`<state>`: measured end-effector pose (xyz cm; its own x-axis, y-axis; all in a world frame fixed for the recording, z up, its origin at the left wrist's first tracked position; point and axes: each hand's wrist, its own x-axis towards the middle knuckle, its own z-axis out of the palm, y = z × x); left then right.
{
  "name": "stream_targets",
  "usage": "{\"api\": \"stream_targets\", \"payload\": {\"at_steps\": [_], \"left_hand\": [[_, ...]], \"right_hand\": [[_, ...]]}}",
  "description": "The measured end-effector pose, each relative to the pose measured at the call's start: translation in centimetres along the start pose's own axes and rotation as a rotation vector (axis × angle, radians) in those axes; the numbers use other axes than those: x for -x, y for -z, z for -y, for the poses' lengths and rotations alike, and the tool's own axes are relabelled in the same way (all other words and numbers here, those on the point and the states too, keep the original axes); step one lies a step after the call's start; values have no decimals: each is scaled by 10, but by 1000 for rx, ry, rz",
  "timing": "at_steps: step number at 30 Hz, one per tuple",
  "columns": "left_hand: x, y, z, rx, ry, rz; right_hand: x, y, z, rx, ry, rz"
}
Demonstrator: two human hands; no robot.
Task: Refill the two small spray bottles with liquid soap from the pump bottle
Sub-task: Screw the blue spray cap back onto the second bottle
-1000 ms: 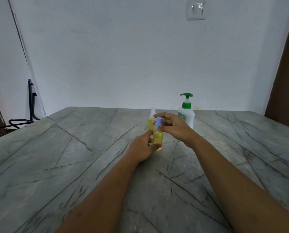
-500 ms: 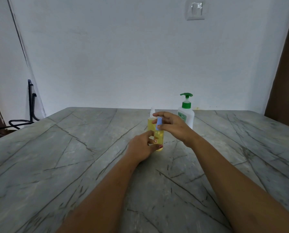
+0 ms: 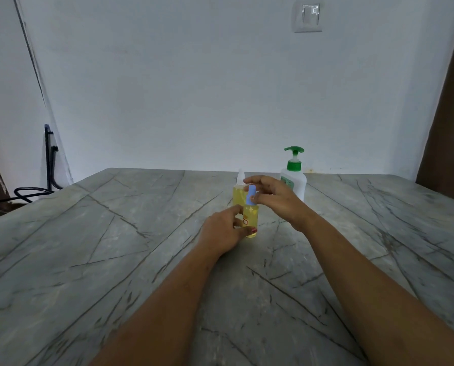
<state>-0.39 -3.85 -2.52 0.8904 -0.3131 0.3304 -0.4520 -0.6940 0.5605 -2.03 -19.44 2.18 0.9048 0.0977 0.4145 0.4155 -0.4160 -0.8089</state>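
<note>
A plain home room: marble-patterned table (image 3: 115, 247), bare white wall (image 3: 194, 88), wall switch (image 3: 308, 15).

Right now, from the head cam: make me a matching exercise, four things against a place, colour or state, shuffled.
1 pump bottle
2 blue-capped spray bottle
3 white-capped spray bottle
4 wall switch

a behind the other spray bottle
b green top
c high on the wall
d gripped by the left hand

Pairs: 1-b, 2-d, 3-a, 4-c
</note>
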Motion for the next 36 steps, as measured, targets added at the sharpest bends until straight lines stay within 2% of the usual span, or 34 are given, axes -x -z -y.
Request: {"api": "stream_targets", "payload": {"at_steps": [3,8,10,15,18,25,32,36], "left_hand": [[0,0,0,-22,14,-1],[2,3,-2,-21,-11,-19],[3,4,-3,-15,-10,-39],[5,5,-4,-1,-14,-31],[4,4,-3,-13,-8,-19],[1,4,-2,-93,-4,-50],[-2,2,0,-190,37,-86],[-2,0,2,-161,69,-102]], "right_hand": [[2,2,0,-57,-11,45],[-2,0,-4,127,50,-136],[-3,-2,-7,152,69,-157],[-1,-2,-7,103,21,9],[0,-2,-7,14,5,49],[-3,-7,-4,127,26,-73],[-7,-16,-9,98,-8,-202],[-5,-21,-11,-5,4,-186]]}}
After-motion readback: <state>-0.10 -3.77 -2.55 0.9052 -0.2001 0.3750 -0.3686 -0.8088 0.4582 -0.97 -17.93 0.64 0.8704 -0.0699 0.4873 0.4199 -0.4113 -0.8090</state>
